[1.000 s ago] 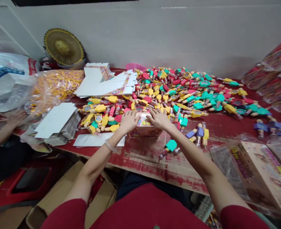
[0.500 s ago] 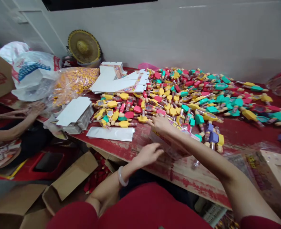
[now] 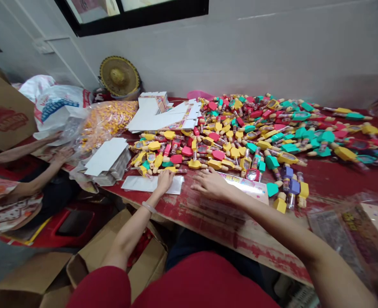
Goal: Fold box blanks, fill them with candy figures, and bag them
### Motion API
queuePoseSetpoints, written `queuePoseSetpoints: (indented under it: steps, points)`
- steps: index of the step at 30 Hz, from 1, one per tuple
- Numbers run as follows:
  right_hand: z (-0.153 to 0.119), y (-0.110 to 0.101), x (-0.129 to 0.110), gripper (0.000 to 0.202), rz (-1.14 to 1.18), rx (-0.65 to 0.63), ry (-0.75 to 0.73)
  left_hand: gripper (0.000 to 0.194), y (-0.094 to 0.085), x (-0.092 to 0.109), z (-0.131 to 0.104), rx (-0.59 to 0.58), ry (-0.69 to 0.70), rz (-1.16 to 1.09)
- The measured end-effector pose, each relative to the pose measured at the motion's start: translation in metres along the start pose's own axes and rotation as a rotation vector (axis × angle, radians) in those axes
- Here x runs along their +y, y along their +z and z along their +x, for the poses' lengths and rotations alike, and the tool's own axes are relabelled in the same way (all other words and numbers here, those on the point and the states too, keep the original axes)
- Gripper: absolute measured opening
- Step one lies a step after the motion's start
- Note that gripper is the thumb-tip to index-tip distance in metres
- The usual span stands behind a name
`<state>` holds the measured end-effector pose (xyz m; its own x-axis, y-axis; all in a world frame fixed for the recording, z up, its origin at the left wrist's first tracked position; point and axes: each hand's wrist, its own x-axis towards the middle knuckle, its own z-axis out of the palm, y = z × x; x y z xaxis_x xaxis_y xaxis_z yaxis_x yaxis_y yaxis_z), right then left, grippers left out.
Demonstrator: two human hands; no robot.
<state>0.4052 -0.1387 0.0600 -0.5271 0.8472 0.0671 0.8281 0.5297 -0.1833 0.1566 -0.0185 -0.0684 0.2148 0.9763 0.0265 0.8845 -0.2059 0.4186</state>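
Observation:
My left hand (image 3: pixel 165 181) lies over the right part of a flat stack of clear plastic bags (image 3: pixel 139 184). Its fingers are bunched at the stack's upper edge, close to a yellow toy-like piece; what they hold, if anything, is hidden. My right hand (image 3: pixel 210 183), fingers spread, rests at the left end of a printed box (image 3: pixel 251 186) with a pale top. Behind both hands spreads a large heap of small ice-pop-shaped pieces (image 3: pixel 216 155) in yellow, red and green, with clear tubes and tan ends. A few purple ones (image 3: pixel 294 187) lie right of the box.
White folded cartons (image 3: pixel 107 156) and flat printed cardboard (image 3: pixel 156 117) lie at the left, beside a clear bag of orange-yellow pieces (image 3: pixel 108 119). Another person's hand (image 3: pixel 63 155) is near that bag. An open cardboard box (image 3: pixel 147 265) stands below the table. A plastic-wrapped box (image 3: pixel 362 231) lies at right.
My left hand has moved forward and left onto the plastic bags. My right hand has drawn back from the heap toward the box's left end. The view has tilted up slightly.

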Motion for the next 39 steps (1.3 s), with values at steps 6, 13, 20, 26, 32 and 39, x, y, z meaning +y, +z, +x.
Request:
queuePoseSetpoints:
  steps: [6,13,20,26,32,39]
  points:
    - [0.001,0.007,0.003,0.057,0.001,0.02,-0.001,0.029,0.011,-0.008,-0.033,0.0,-0.023,0.07]
    - [0.001,0.002,0.0,0.051,0.026,0.001,0.023,0.019,-0.016,0.001,-0.01,0.092,-0.003,0.039]
    - [0.004,0.002,0.001,0.066,0.178,0.127,0.16,0.036,-0.106,0.053,0.047,0.153,0.2,-0.085]
    - [0.013,-0.018,0.01,0.091,-0.059,0.393,0.108,0.041,-0.161,0.133,0.055,-0.015,0.44,-0.223]
    - [0.0,-0.032,0.019,0.102,-0.272,0.279,-0.068,0.047,-0.184,0.17,0.061,-0.229,0.416,-0.338]
    - [-0.016,-0.037,0.021,0.096,-0.355,0.301,-0.11,0.04,-0.196,0.186,0.057,-0.445,0.363,-0.559]
